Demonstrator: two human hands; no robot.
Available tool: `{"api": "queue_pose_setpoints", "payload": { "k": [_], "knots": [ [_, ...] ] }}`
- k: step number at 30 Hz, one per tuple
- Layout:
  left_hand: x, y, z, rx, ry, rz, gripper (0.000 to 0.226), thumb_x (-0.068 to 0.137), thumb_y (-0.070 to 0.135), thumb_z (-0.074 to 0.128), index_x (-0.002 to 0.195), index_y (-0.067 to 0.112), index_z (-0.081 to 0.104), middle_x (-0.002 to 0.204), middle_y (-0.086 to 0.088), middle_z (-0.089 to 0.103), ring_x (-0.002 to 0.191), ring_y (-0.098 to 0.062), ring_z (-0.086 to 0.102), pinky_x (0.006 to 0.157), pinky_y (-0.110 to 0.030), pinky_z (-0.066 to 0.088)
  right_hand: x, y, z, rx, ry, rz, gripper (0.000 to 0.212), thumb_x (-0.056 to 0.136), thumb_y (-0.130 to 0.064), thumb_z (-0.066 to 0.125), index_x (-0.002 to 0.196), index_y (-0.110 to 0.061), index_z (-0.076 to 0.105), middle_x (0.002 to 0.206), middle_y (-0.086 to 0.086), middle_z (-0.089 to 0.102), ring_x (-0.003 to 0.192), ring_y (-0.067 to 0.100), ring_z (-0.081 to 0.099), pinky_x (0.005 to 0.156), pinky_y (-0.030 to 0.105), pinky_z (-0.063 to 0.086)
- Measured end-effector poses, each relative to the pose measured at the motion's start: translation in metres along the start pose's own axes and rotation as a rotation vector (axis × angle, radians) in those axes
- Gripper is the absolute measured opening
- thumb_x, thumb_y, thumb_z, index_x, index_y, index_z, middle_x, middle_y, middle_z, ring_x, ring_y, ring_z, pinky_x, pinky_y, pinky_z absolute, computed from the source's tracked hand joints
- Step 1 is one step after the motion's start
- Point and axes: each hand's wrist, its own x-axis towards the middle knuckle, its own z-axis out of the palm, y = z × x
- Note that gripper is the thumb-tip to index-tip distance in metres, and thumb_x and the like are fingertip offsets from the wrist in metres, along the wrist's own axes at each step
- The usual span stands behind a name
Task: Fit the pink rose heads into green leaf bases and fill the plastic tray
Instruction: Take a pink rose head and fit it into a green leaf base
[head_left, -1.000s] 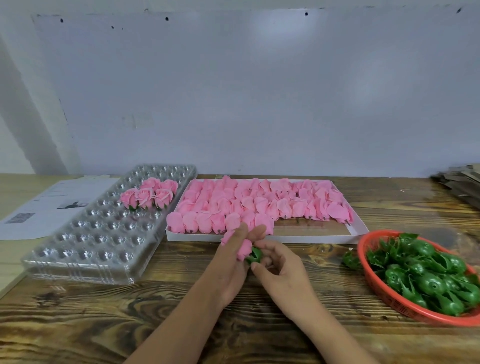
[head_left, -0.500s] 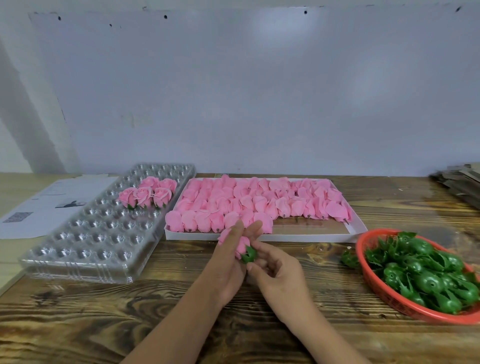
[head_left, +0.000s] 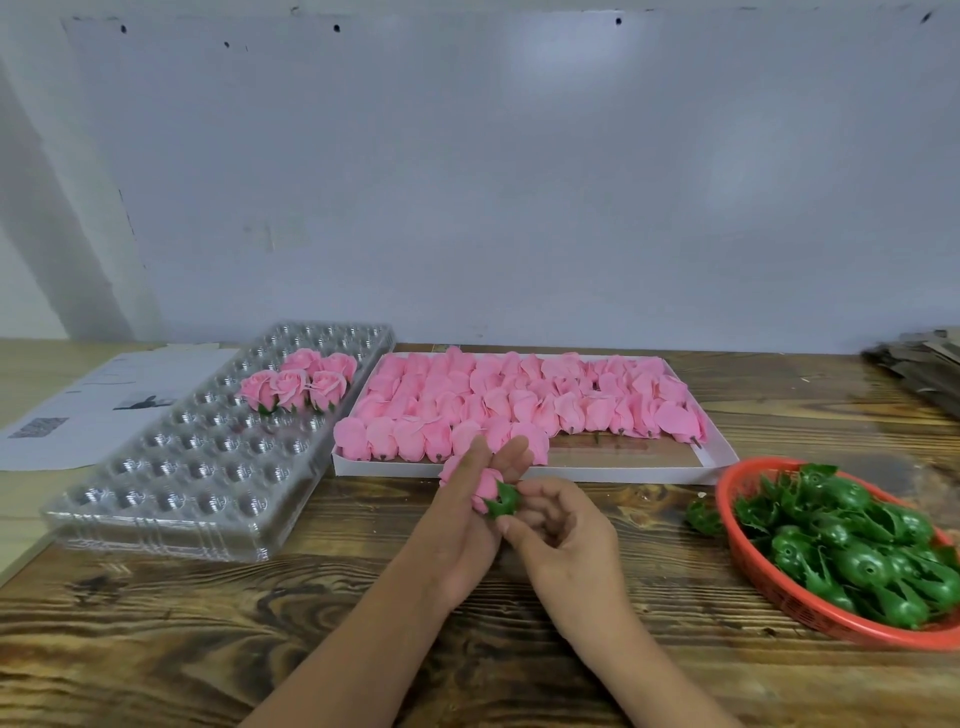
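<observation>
While a rose head (head_left: 480, 480) is held in the left hand (head_left: 467, 525), its fingers curled loosely round the bloom, a leaf base (head_left: 503, 500) is pinched against the bloom's underside by the right hand (head_left: 563, 540). Both are kept above the counter (head_left: 156, 623), just before the white box (head_left: 717, 454) of loose heads. To the left, five finished roses (head_left: 298, 382) are seated in the far part of the clear tray (head_left: 171, 499). To the right, more bases are heaped in a red basket (head_left: 779, 597), one base (head_left: 702, 517) lying beside it.
</observation>
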Motion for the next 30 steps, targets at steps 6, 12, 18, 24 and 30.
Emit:
{"api": "queue_pose_setpoints", "payload": {
  "k": [6,12,18,24,30],
  "knots": [
    [0.0012,0.0005,-0.0020,-0.026,0.016,-0.006,0.041,0.086,0.049,0.062,0.102,0.018,0.083,0.126,-0.010,0.072,0.118,-0.022,0.068,0.099,-0.042,0.053,-0.0010,-0.0009,0.0006,-0.009,0.008,-0.007,0.037,0.077,0.006,0.077,0.090,-0.027,0.068,0.087,-0.002,0.075,0.081,0.013,0.071,0.077,0.019,0.055],
    [-0.0004,-0.0013,0.0000,0.067,0.014,0.005,0.045,0.085,0.056,0.057,0.100,0.022,0.084,0.120,-0.003,0.075,0.105,-0.018,0.074,0.086,-0.037,0.062,-0.0034,-0.0039,0.0027,-0.030,-0.005,0.002,0.038,0.076,-0.001,0.081,0.101,-0.026,0.068,0.091,-0.010,0.075,0.078,0.008,0.071,0.072,0.015,0.053],
    [0.0021,-0.0039,0.0010,0.115,-0.002,0.060,0.057,0.082,0.059,0.057,0.102,0.009,0.076,0.093,-0.007,0.076,0.090,-0.022,0.075,0.083,-0.039,0.061,0.0009,-0.0084,-0.0007,0.084,-0.010,0.028,0.033,0.078,0.001,0.079,0.104,-0.019,0.071,0.092,-0.006,0.077,0.083,0.010,0.072,0.072,0.014,0.053],
    [0.0023,-0.0074,-0.0013,0.307,0.029,0.146,0.063,0.077,0.062,0.062,0.111,0.008,0.062,0.086,-0.007,0.076,0.086,-0.023,0.075,0.081,-0.037,0.062,0.0014,-0.0073,-0.0030,0.056,-0.025,0.021,0.027,0.080,-0.005,0.079,0.094,-0.027,0.073,0.088,-0.005,0.077,0.081,0.012,0.072,0.074,0.021,0.057],
    [0.0006,-0.0067,-0.0031,0.381,0.042,0.169,0.066,0.077,0.061,0.065,0.112,0.005,0.062,0.088,-0.013,0.074,0.083,-0.026,0.075,0.071,-0.030,0.061,0.0028,-0.0070,-0.0063,0.038,-0.037,0.001,0.030,0.080,0.000,0.077,0.090,-0.028,0.073,0.088,-0.004,0.077,0.081,0.013,0.072,0.074,0.019,0.056]
  ]
}}
